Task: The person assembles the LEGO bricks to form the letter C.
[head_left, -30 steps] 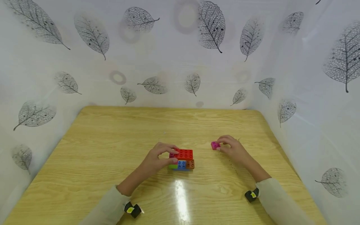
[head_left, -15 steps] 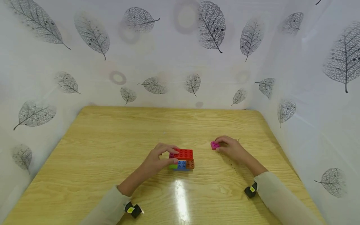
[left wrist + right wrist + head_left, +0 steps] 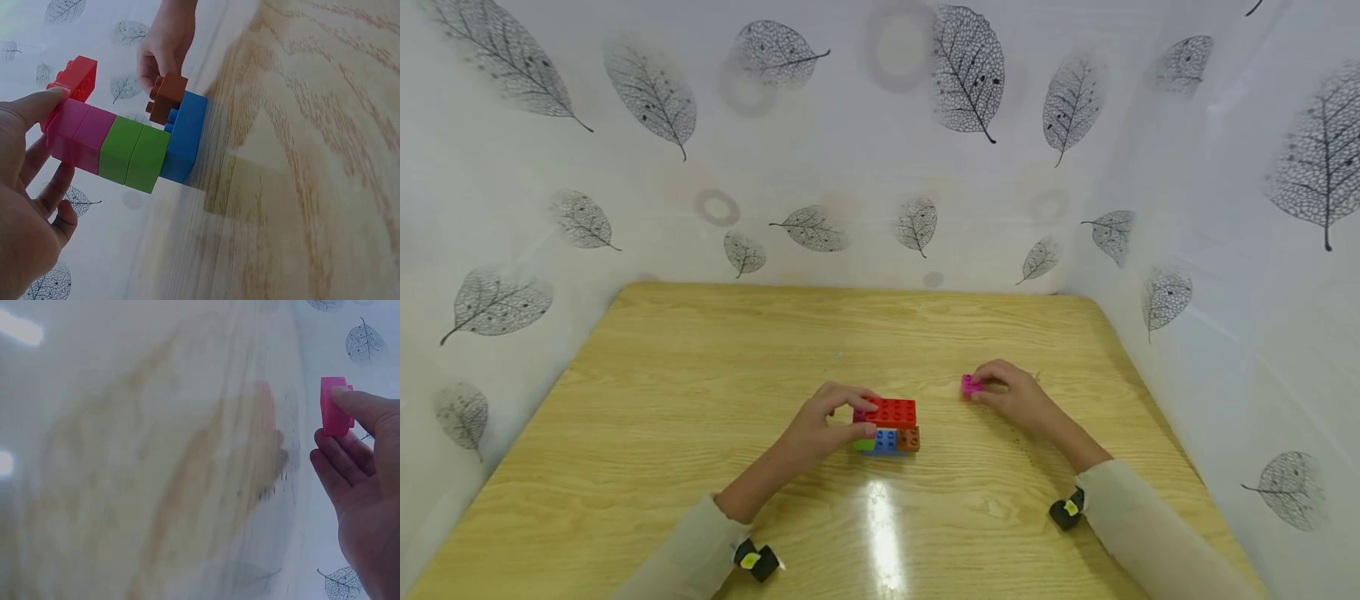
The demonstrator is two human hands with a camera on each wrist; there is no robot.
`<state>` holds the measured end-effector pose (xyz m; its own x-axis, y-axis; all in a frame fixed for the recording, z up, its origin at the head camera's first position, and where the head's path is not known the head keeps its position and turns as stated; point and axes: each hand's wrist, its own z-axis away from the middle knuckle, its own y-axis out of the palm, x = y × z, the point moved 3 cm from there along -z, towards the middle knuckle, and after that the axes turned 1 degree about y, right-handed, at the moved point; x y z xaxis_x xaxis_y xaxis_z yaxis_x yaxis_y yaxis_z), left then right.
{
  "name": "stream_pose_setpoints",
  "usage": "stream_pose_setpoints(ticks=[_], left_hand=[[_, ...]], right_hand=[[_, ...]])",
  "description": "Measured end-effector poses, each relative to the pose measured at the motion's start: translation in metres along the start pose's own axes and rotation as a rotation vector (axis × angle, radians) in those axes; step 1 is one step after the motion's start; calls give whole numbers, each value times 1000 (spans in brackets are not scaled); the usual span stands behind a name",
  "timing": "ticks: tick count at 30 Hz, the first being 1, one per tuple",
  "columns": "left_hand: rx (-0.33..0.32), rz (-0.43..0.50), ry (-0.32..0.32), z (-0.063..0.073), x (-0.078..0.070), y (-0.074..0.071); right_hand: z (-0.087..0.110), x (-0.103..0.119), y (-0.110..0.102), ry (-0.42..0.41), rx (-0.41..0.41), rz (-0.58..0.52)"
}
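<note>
My left hand (image 3: 816, 417) holds the left end of a toy brick build, thumb at the near side and fingers over the top. In the left wrist view, the build has a blue brick (image 3: 189, 140) at the bottom on the table. Green bricks (image 3: 133, 153) and magenta bricks (image 3: 81, 132) rise from one end, topped by a red brick (image 3: 80, 78). A brown brick (image 3: 167, 100) sits on the blue one's other end. Farther right, my right hand (image 3: 1011, 396) pinches a small pink brick (image 3: 334, 412) between thumb and fingers, seemingly just above the table.
A wood-grain table (image 3: 737, 342) carries the build near its middle, with a bright reflection in front. White leaf-printed sheeting (image 3: 850, 167) encloses the back and sides. Black wrist cameras (image 3: 758, 560) are strapped at both sleeves.
The pink brick has shifted slightly left and turned a little in my right hand. My left hand stays on the build, which keeps its place.
</note>
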<state>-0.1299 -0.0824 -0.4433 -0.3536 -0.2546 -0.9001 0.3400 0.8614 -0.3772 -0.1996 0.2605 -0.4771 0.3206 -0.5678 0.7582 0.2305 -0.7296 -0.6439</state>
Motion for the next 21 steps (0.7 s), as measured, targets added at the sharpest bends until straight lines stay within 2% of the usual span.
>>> stream_pose_setpoints(ticks=[8,11,17,21], left_hand=[[0,2,5,0,1,0],[-5,2,7,1,1,0],[-11,0,-2,0,3,1],[-23,-14,21,0,2,1]], right_hand=[[-2,18,8,-85,35,-73],[-2,25,12,-149,53,-84],[3,44,20,-333,42,-43],[7,61,27,-375,40,-51]])
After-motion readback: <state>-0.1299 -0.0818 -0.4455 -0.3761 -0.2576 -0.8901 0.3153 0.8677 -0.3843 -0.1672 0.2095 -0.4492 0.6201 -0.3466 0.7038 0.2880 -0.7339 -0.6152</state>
